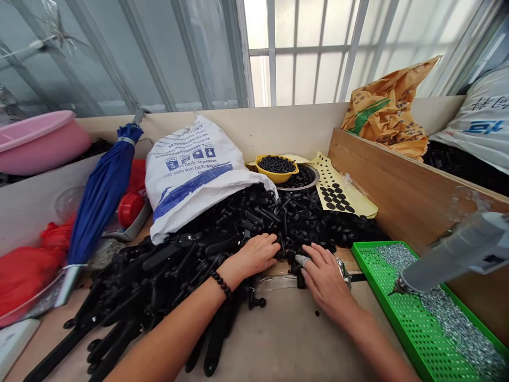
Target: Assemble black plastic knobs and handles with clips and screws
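My left hand [256, 255] reaches into a heap of black plastic parts [222, 233] spilling from a white sack [191, 175]; its fingers curl down onto the parts. My right hand [324, 276] rests just to the right at the heap's near edge, fingers bent over small black pieces, with a taped fingertip. What either hand grips is hidden by the fingers. A beaded bracelet [220, 284] circles my left wrist.
A green perforated tray [421, 318] of small metal screws lies at right, with a grey power screwdriver [457, 254] hanging over it. A yellow bowl [277, 165] of black bits, a yellow sheet [338, 188] with black dots, a wooden divider [397, 180], a blue umbrella [99, 201] and a pink basin [40, 140] surround the heap.
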Motion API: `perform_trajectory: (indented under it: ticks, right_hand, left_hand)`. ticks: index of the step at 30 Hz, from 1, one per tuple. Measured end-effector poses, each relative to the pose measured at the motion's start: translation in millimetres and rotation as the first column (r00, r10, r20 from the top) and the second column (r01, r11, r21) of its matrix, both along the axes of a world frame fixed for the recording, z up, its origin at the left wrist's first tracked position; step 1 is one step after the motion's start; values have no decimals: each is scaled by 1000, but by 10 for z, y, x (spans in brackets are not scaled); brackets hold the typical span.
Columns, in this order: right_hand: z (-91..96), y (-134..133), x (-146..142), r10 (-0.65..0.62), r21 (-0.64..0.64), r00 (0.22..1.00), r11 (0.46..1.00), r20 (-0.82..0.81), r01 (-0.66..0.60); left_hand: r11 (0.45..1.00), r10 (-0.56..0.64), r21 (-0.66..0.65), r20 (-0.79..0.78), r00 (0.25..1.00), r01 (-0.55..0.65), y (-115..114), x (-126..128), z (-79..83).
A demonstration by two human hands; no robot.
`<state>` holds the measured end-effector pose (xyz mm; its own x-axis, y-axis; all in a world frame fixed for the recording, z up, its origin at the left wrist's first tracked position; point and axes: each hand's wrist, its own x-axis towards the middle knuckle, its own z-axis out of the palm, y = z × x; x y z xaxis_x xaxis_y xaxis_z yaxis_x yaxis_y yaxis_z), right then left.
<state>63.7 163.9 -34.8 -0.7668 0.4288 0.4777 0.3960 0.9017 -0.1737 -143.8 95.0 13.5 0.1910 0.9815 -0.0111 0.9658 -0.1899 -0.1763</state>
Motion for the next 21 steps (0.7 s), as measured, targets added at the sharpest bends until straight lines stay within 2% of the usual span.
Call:
perform_trajectory:
  ticks: [3, 6, 8, 11, 15, 21]
  right_hand:
    - [-5, -53, 221, 13, -87, 997, 996, -73, -20]
    - [-73, -188, 290, 55, -109, 998, 992, -26, -58]
    - [-129, -273, 237, 97, -53, 995, 994, 16, -96]
    - [-181, -318, 86, 82, 21, 994, 996, 77, -84]
    - [-215, -282, -60, 39, 14, 996, 999, 76, -40]
    - [-288, -289, -61, 10, -19, 998, 1000, 56, -9]
  left_hand:
    - [998, 50, 31, -19, 999, -50, 4, 47, -23]
    - [991, 116, 75, -46, 992, -113, 47, 117, -73]
    - [984, 152, 98, -62, 986, -146, 76, 153, -100]
    - [981, 165, 113, -85, 983, -155, 88, 172, -101]
    - [986, 140, 107, -113, 984, -128, 51, 176, -48]
    - [985, 135, 122, -142, 981, -118, 35, 293, -25]
